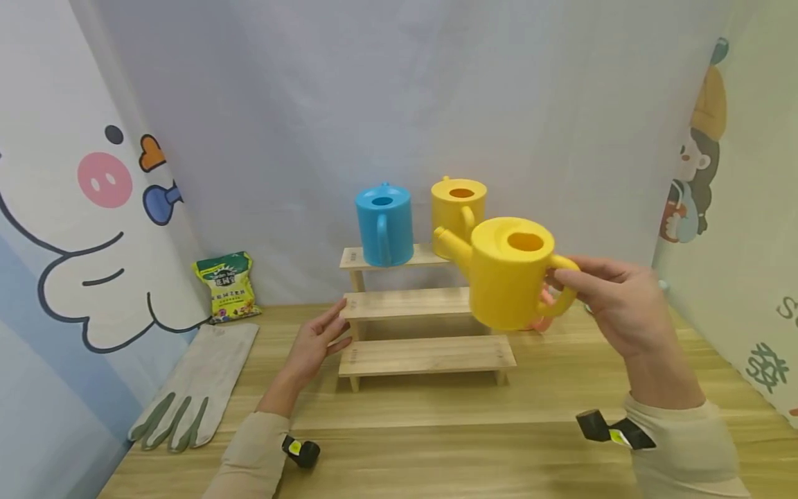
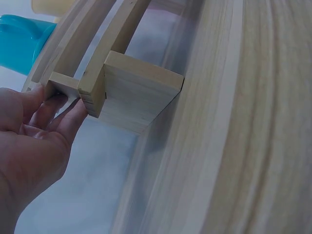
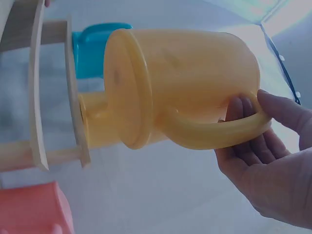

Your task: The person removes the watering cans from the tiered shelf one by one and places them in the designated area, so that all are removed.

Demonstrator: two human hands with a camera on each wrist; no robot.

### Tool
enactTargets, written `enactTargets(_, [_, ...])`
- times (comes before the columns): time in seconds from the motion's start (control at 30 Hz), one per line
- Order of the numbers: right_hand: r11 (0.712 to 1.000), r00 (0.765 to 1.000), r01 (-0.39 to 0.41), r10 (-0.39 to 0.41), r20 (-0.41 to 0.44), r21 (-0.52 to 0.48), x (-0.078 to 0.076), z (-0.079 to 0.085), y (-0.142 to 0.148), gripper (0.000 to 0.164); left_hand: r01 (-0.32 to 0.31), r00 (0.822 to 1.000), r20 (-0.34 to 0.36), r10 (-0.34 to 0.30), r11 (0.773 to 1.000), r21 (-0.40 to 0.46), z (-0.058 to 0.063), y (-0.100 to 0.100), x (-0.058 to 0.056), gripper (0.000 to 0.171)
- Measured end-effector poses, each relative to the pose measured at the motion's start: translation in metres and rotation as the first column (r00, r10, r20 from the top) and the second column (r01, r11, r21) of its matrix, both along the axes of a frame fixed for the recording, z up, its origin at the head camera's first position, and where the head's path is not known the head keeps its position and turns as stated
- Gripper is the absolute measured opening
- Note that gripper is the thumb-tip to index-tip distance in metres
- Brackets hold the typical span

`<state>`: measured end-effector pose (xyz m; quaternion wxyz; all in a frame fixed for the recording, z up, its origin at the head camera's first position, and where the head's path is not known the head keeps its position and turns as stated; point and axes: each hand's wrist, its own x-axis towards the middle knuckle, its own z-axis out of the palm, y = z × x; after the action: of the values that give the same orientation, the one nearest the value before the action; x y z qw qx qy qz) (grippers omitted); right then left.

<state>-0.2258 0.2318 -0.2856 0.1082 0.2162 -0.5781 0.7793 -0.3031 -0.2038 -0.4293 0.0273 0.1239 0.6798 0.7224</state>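
My right hand [image 1: 630, 305] grips the handle of a yellow watering can [image 1: 505, 284], raised in front of the right side of a three-tier wooden stand [image 1: 427, 355]. The can's spout points left, and the right wrist view shows fingers and thumb round its handle. On the top tier stand a blue watering can [image 1: 395, 232] and a second yellow watering can [image 1: 445, 204], the latter partly hidden by the held one. With thumb and fingers, my left hand [image 2: 39, 136] holds the stand's left end near the middle tier. The two lower tiers' visible parts bear nothing.
A pink object [image 3: 36, 209] stands right of the stand, mostly hidden behind the held can in the head view. At left on the wooden table [image 1: 399, 450] lie a grey-white glove [image 1: 199, 374] and a green-yellow packet [image 1: 231, 287]. Printed curtains enclose the sides.
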Motion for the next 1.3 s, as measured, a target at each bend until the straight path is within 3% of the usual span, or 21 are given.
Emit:
enactTargets(0.2, [0.973,0.998,0.066,-0.067,0.002,-0.222,-0.005,0.005,0.035,0.017,0.000,1.000,0.002,0.000,1.000,0.002,-0.002,-0.001,-0.001,0.050])
enactTargets(0.33, [0.944,0.979,0.202,-0.190,0.073,-0.261,-0.012,0.003,0.052,0.012,0.000,1.000,0.009,0.000,1.000,0.001,-0.003,-0.001,-0.002,0.050])
enactTargets(0.5, [0.885,0.905,0.416,-0.382,0.188,-0.208,-0.025,-0.006,0.070,0.007,0.002,1.000,0.001,-0.002,1.000,-0.016,-0.003,-0.001,-0.002,0.050])
enactTargets(0.63, [0.858,0.846,0.500,-0.454,0.281,-0.120,-0.038,-0.021,0.085,0.009,0.005,1.000,-0.002,-0.005,1.000,-0.016,-0.002,-0.002,-0.002,0.050])
enactTargets(0.87, [0.889,0.816,0.457,-0.433,0.382,0.032,-0.058,-0.057,0.100,0.012,0.003,1.000,0.002,-0.003,1.000,-0.006,-0.002,-0.001,-0.002,0.050])
enactTargets(1.0, [0.883,0.801,0.461,-0.457,0.386,0.088,-0.065,-0.074,0.103,0.013,0.002,1.000,0.002,-0.002,1.000,-0.007,-0.002,-0.001,-0.002,0.050])
enactTargets(1.13, [0.893,0.800,0.440,-0.437,0.411,0.093,-0.073,-0.090,0.103,0.013,0.001,1.000,0.001,-0.001,1.000,-0.009,-0.002,-0.001,-0.002,0.050])
enactTargets(1.3, [0.933,0.810,0.359,-0.327,0.486,0.030,-0.080,-0.105,0.102,0.014,-0.003,1.000,0.002,0.003,1.000,-0.004,-0.002,-0.001,-0.001,0.050])
